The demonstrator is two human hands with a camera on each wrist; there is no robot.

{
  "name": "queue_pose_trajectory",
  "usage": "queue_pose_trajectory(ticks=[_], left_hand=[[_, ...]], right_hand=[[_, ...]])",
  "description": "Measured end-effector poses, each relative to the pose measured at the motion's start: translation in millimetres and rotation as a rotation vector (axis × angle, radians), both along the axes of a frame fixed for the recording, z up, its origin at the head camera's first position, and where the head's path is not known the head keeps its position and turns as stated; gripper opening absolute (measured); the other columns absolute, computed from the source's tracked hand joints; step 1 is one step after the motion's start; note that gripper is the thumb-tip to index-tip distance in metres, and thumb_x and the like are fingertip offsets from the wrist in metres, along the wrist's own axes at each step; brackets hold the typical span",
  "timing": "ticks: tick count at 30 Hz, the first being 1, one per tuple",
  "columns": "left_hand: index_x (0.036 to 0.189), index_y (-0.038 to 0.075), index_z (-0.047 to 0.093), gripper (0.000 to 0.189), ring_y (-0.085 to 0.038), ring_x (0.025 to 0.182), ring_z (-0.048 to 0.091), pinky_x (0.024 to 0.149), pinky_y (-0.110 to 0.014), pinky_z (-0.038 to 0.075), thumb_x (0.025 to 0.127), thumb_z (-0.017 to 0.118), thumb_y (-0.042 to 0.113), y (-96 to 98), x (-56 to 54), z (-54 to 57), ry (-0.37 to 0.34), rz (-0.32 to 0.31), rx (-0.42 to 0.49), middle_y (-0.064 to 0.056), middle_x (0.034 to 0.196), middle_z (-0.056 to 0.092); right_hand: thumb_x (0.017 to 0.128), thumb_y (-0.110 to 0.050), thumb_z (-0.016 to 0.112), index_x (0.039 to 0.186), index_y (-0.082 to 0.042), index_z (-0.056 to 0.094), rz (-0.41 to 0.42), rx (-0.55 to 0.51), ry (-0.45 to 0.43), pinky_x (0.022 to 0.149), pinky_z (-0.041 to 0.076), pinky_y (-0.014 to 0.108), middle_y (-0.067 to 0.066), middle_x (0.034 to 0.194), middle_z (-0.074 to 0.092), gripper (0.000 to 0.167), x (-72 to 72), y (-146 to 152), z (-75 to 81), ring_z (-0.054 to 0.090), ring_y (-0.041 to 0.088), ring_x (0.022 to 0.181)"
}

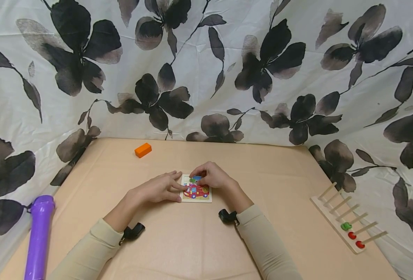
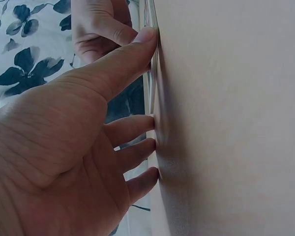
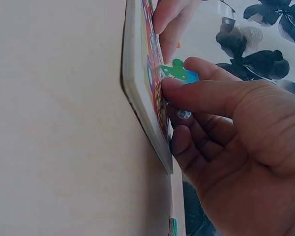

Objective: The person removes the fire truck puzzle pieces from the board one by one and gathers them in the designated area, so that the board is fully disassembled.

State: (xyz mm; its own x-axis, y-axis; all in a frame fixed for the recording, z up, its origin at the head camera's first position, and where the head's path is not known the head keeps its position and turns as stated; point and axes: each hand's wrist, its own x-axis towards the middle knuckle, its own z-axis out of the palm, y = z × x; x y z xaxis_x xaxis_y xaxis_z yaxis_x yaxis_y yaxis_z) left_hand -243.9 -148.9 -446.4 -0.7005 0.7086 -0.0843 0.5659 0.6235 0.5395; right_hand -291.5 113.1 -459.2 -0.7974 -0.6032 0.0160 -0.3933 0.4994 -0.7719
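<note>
A small jigsaw puzzle (image 1: 196, 197) in a pale frame, with a red vehicle pictured on it, lies flat on the table between both hands. My right hand (image 1: 215, 177) pinches a green and blue puzzle piece (image 3: 179, 73) between thumb and finger, tilted up from the picture at its upper part. Its other fingers bend close by the board's edge in the right wrist view. My left hand (image 1: 161, 187) rests at the puzzle's left side with fingers fairly straight. In the left wrist view its thumb (image 2: 145, 37) presses at the board's edge and other fingertips touch the tabletop.
An orange block (image 1: 143, 150) lies toward the back left. On the left stands a purple tube (image 1: 40, 237). At the right edge is a wooden peg rack (image 1: 336, 224) with green and red pieces. A floral cloth (image 1: 206, 58) hangs behind the table.
</note>
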Motion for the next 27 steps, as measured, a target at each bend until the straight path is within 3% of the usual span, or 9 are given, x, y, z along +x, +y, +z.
queue_pose_trajectory(ticks=[10, 22, 27], left_hand=[[0.139, 0.022, 0.068, 0.051, -0.048, 0.158, 0.019, 0.123, -0.068, 0.021, 0.092, 0.078, 0.039, 0.1, 1.1, -0.7, -0.013, -0.002, 0.004, -0.023, 0.167, 0.032], [0.140, 0.022, 0.068, 0.052, -0.050, 0.157, 0.020, 0.123, -0.068, 0.021, 0.092, 0.078, 0.039, -0.4, -0.1, -1.0, -0.003, -0.003, 0.010, -0.025, 0.166, 0.033], [0.140, 0.022, 0.067, 0.052, -0.050, 0.157, 0.020, 0.123, -0.067, 0.022, 0.093, 0.078, 0.039, -0.5, -0.3, -0.3, 0.003, -0.008, 0.004, -0.025, 0.166, 0.033]], right_hand=[[0.089, 0.000, 0.080, 0.107, -0.013, 0.083, -0.004, 0.011, 0.010, 0.096, 0.057, 0.030, -0.001, 0.106, 0.081, 0.023, -0.3, 1.5, -1.0, 0.070, 0.010, 0.098], [0.090, -0.001, 0.078, 0.104, -0.016, 0.081, 0.005, 0.034, 0.048, 0.087, 0.054, 0.029, -0.003, 0.098, 0.079, 0.021, 1.6, 1.3, 2.2, 0.066, 0.012, 0.088], [0.093, -0.003, 0.076, 0.103, -0.019, 0.079, 0.010, 0.057, 0.073, 0.090, 0.054, 0.033, -0.005, 0.099, 0.078, 0.019, 0.5, 2.1, 1.5, 0.067, 0.011, 0.091]])
